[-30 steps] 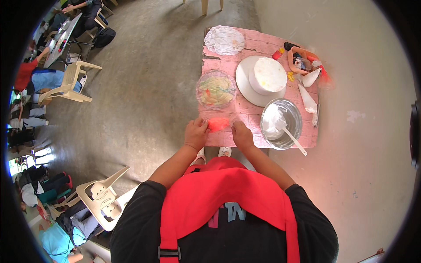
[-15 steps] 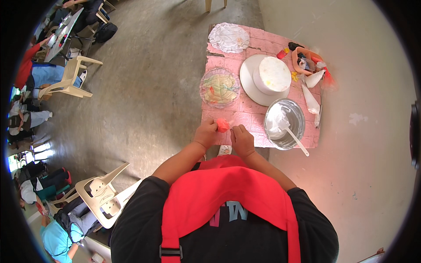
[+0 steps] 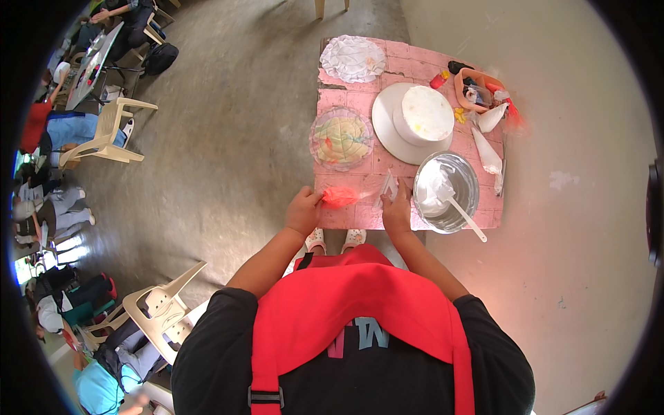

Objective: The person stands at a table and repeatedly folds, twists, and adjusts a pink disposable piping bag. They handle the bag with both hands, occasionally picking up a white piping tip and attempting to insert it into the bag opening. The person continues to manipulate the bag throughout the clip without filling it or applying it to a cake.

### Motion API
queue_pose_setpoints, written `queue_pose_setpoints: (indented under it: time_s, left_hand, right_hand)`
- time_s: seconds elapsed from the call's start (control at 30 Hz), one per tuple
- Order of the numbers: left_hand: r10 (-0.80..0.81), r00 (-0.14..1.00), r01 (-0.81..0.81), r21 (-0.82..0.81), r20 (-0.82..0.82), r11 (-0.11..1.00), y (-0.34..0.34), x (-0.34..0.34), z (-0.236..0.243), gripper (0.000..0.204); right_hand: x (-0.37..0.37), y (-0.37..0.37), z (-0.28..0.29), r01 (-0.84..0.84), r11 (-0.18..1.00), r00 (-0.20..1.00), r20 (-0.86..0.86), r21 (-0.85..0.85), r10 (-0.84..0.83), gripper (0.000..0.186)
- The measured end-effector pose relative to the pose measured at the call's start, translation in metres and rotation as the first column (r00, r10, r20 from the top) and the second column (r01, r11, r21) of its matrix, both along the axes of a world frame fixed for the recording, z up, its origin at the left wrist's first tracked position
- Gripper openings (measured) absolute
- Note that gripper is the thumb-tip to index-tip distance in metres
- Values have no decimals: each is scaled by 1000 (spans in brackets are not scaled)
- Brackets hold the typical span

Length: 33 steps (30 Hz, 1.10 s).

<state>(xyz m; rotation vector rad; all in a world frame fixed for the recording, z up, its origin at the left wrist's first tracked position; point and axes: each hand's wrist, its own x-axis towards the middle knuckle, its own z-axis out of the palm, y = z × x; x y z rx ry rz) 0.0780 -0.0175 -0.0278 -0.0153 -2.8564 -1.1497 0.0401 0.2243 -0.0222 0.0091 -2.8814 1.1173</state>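
Observation:
On the pink table (image 3: 404,66), my left hand (image 3: 304,211) is closed on a plastic bag with red icing (image 3: 339,197), near the front edge. My right hand (image 3: 395,211) pinches clear, crumpled plastic (image 3: 387,185) just left of a steel bowl (image 3: 461,207) with white cream and a white spatula (image 3: 469,221). Behind them are a white round cake (image 3: 427,111) on a turntable (image 3: 387,138), and a round board with pale, coloured smears (image 3: 340,138).
A frilly white mat (image 3: 353,59), orange container (image 3: 477,90) and white piping bags (image 3: 487,152) lie around the table's back and right. A pale wall (image 3: 581,207) borders the right. Plastic chairs (image 3: 155,311) and several other people (image 3: 97,373) are at left.
My hands have moved apart: the left slightly left with the red bag, the right rightward and up toward the bowl, raising the clear plastic.

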Motion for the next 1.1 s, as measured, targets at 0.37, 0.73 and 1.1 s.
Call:
queue_pose_setpoints:
  time_s: [0.37,0.73,1.1]
  left_hand:
    - [49,999,-49,-107,-6,993,3,2,16,10]
    - [80,993,-88,92,82,992,7,-4,2,10]
    - [128,977,-145,87,169,986,4,-10,-12,8]
  right_hand:
    - [1,-26,25,-430,901,900,51,-62,433,45]
    - [-14,-26,-1,-423,904,876,227,-56,425,21]
    - [-6,-39,11,-318,941,922,266,113,280,19]
